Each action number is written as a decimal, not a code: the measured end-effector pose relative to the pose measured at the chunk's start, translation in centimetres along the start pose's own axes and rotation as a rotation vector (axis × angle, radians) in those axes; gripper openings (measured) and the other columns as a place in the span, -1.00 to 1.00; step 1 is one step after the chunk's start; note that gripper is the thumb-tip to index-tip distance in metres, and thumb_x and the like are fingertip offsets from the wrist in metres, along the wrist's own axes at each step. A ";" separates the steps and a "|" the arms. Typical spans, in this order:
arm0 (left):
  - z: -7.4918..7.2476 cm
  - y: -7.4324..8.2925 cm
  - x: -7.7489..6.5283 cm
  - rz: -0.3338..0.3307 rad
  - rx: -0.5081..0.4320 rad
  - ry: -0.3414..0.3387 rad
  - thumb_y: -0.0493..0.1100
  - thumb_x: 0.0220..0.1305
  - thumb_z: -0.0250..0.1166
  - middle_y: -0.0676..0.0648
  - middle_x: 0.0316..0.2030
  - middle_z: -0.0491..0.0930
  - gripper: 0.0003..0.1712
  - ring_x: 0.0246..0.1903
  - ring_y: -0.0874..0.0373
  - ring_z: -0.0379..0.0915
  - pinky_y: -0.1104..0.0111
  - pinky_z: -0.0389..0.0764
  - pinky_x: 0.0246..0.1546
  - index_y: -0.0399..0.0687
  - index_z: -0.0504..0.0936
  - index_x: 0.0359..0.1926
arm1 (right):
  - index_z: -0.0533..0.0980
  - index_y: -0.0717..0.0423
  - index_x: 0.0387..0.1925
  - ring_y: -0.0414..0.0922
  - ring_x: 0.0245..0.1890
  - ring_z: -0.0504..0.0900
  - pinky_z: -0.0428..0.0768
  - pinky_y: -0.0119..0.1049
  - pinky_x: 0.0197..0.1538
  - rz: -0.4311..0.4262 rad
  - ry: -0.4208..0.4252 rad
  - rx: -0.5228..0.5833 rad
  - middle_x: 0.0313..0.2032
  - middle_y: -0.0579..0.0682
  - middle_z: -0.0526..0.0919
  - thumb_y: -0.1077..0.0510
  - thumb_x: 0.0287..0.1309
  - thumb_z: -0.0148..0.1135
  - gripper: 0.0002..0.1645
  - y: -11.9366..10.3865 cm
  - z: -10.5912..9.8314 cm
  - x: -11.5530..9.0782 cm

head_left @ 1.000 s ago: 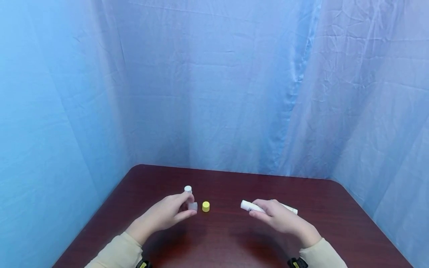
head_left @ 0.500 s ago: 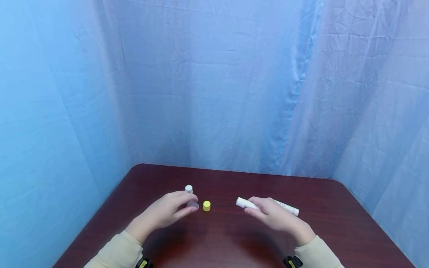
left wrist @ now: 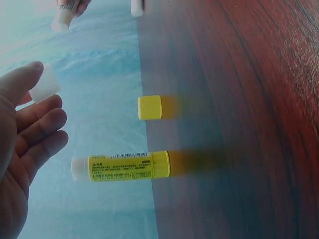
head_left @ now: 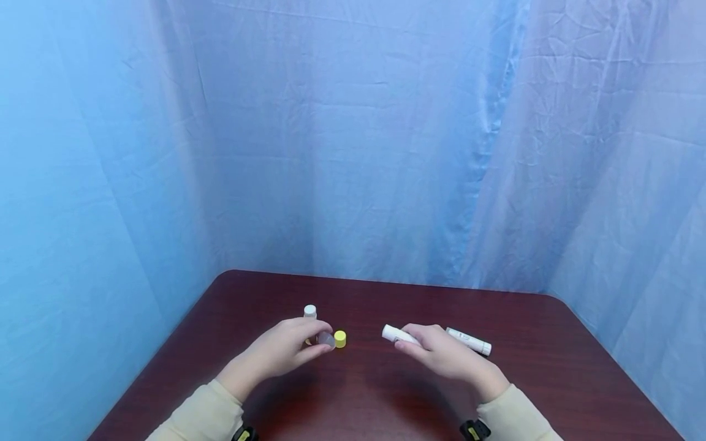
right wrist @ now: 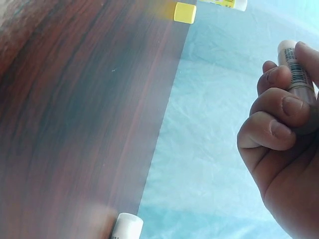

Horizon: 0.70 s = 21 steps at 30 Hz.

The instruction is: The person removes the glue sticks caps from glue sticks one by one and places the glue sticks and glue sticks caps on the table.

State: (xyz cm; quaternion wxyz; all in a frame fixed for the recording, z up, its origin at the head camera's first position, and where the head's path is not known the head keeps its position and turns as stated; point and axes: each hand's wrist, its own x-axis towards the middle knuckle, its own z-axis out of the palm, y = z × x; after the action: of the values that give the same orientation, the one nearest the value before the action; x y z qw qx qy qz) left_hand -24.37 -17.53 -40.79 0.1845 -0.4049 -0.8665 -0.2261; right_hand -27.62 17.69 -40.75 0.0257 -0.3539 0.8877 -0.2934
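Observation:
My left hand (head_left: 289, 346) pinches a small translucent cap (left wrist: 46, 84) between thumb and fingers, above the table. Just behind it, a yellow glue stick (left wrist: 122, 167) with a whitish top stands upright, partly hidden by the hand in the head view. A yellow cap (head_left: 340, 339) stands on the table right beside the left fingertips in that view. My right hand (head_left: 441, 352) grips a white glue stick (head_left: 398, 334), its white end pointing left toward the other hand. The right fingers curl round its labelled barrel, as the right wrist view shows.
Another white glue stick (head_left: 470, 342) lies on the dark red-brown table (head_left: 364, 392), behind and to the right of the right hand. Light blue curtains (head_left: 353, 153) hang behind the table and along both sides.
The left hand has shifted slightly right with the translucent cap, which has tilted. The right hand has moved left with its white glue stick, uncovering more of the one lying on the table.

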 end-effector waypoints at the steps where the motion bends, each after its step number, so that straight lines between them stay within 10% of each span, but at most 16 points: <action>1: 0.1 0.0 0.1 0.004 0.002 -0.001 -0.10 0.31 0.45 0.17 -0.26 0.62 -0.71 -0.30 0.30 0.55 0.46 0.60 -0.22 -0.05 0.66 -0.01 | 0.51 -0.23 -0.23 -0.36 -0.60 0.31 0.44 -0.38 -0.45 -0.003 0.000 0.003 -0.57 -0.32 0.37 -0.23 0.48 0.08 -0.74 0.0 0.1 0.1; 21: 1.6 0.5 0.9 -0.179 0.039 -0.137 -0.05 0.29 0.46 0.14 -0.26 0.64 -0.70 -0.30 0.35 0.53 0.38 0.63 -0.19 -0.01 0.63 -0.03 | 0.51 -0.08 -0.25 -0.32 -0.59 0.33 0.43 -0.33 -0.43 0.060 -0.046 0.039 -0.58 -0.27 0.38 -0.22 0.49 0.07 -0.65 0.1 0.9 1.0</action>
State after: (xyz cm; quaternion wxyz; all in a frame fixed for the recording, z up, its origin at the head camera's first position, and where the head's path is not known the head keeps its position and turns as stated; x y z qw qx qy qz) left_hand -24.79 -15.83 -41.54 0.1118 -0.3367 -0.9140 -0.1969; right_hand -28.18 16.68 -41.45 0.0616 -0.3329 0.8913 -0.3015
